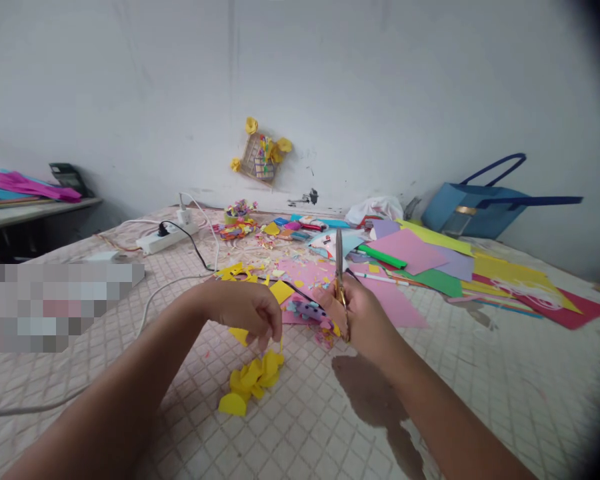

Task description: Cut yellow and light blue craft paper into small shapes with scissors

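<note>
Yellow paper pieces [253,383] under left grip [247,310], scissors [340,280] in right grip [363,317]

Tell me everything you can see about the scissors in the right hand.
The scissors have slim, grey, metal-looking blades that look closed and point straight up and away from the person. The handles look golden or orange and sit inside the right hand, whose fingers wrap them, so their shape is mostly hidden. The tool is held above the tiled table, over pink paper, and touches only that hand.
</note>
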The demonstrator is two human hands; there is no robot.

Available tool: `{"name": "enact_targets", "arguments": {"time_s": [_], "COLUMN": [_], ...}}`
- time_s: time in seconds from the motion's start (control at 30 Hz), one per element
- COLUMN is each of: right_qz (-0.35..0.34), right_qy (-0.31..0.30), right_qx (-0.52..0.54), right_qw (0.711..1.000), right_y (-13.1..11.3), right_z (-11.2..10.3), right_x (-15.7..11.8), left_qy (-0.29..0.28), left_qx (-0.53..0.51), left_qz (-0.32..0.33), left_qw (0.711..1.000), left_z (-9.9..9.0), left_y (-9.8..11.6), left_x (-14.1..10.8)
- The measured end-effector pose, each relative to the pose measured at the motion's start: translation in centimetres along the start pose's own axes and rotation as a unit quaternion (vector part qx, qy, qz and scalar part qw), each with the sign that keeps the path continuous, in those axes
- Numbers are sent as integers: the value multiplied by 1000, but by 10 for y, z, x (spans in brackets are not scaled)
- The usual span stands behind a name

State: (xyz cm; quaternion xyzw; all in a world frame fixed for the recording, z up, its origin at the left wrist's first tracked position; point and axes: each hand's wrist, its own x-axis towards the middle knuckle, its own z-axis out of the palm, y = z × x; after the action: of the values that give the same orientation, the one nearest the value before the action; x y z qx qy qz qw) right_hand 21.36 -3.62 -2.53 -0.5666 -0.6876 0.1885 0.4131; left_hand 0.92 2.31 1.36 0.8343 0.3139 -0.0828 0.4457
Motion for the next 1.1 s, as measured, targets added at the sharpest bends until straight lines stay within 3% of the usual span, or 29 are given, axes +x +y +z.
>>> {"name": "enact_targets", "arguments": {"time_s": [0.1, 0.17, 0.23, 0.27, 0.4, 0.63, 1.1], "right_qz": [-7, -5, -4, -1, 1, -15, -5], "right_qy": [-1, 0, 0, 0, 3, 9, 5], "right_qx": [-5, -1, -2, -5, -19, -3, -7], "right_qw": [1000, 1000, 1000, 1000, 1000, 1000, 1000], "right_y": [0, 1, 2, 2, 2, 3, 4], "right_z": [0, 1, 1, 1, 0, 0, 1], "right_x": [0, 0, 1, 1, 2, 1, 0], "left_qy": [28, 123, 222, 240, 198, 154, 152], "left_qx": [42, 118, 199, 217, 250, 296, 294], "left_qz": [-48, -85, -121, -134, -162, -134, -185], "left_qw": [998, 982, 947, 937, 934, 933, 925], "left_z": [-6, -11, -14, -14, -10, -4, -1], "left_y": [-6, -15, -25, -29, -38, -38, -24], "left_x": [2, 6, 11, 13, 20, 29, 18]}}
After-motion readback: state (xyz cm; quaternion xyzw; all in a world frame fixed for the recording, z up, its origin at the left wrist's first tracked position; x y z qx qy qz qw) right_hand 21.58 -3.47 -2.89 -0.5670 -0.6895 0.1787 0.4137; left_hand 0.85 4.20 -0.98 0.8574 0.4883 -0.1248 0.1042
